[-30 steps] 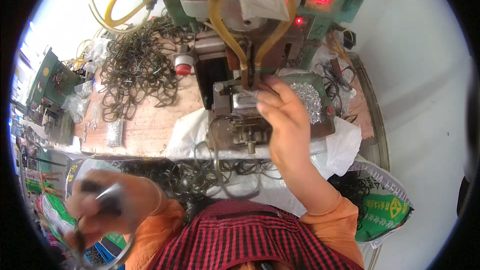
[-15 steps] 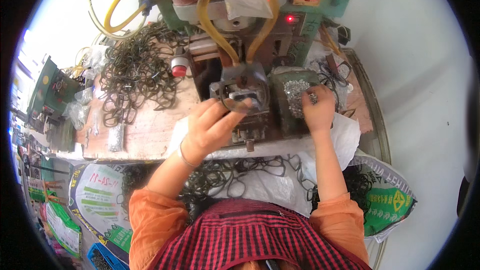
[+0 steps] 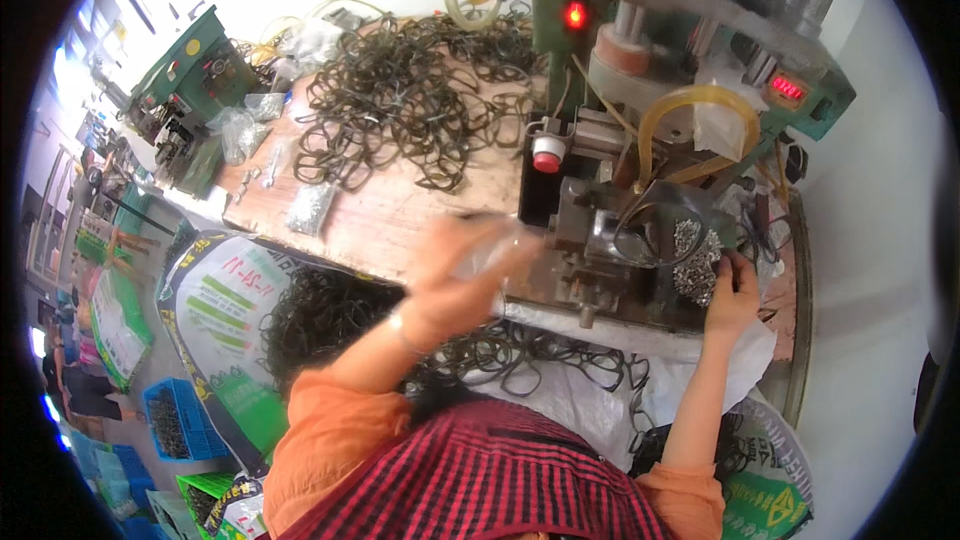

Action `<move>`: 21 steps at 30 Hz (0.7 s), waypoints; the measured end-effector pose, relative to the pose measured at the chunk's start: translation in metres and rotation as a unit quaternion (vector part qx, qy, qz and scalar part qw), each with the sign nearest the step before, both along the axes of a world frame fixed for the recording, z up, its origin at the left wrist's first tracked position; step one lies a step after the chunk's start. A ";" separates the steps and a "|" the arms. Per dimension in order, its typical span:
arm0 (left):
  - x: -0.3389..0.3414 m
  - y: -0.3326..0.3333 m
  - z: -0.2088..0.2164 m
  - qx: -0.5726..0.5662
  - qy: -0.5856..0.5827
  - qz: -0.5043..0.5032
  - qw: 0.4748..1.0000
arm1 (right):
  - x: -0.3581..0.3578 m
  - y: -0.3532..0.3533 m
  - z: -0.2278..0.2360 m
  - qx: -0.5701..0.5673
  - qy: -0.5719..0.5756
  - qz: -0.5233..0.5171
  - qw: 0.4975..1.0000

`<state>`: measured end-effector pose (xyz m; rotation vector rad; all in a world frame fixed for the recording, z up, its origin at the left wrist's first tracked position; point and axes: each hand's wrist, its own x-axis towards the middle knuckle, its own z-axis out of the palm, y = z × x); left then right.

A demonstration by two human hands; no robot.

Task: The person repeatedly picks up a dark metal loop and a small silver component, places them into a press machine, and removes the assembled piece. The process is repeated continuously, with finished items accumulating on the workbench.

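My left hand (image 3: 465,275) is smeared by motion over the front of the wooden table, left of the press (image 3: 690,60). Whether it holds anything cannot be made out. My right hand (image 3: 735,295) rests at the right edge of a heap of small silvery metal pieces (image 3: 697,265). Its fingers are bent together at the heap, and what is between them is hidden. A dark loop (image 3: 650,258) sits at the press's work spot, below a bent yellow tube (image 3: 745,110).
Tangled dark loops (image 3: 400,90) cover the table's (image 3: 375,230) back left. A red button (image 3: 546,161) juts from the press. A clear bag of small parts (image 3: 311,208) lies near the left edge. More loops fill sacks (image 3: 225,310) below. Another green machine (image 3: 205,70) stands far left.
My view has swung left, so the press appears further right. My left hand has pulled away from the loop at the press, leftward. My right hand stays at the metal pieces.
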<state>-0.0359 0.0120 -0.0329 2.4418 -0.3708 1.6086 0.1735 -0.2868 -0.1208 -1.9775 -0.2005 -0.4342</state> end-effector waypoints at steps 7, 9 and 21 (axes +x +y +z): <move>0.000 0.119 0.002 -0.050 0.275 0.296 0.913 | -0.022 0.015 0.026 0.002 0.009 0.066 0.998; 0.015 0.119 -0.020 0.054 0.463 0.348 0.813 | -0.016 0.028 0.030 0.027 0.000 0.092 0.995; 0.090 0.206 -0.038 -0.274 0.327 0.343 0.836 | -0.031 -0.002 0.015 -0.051 -0.013 -0.008 0.999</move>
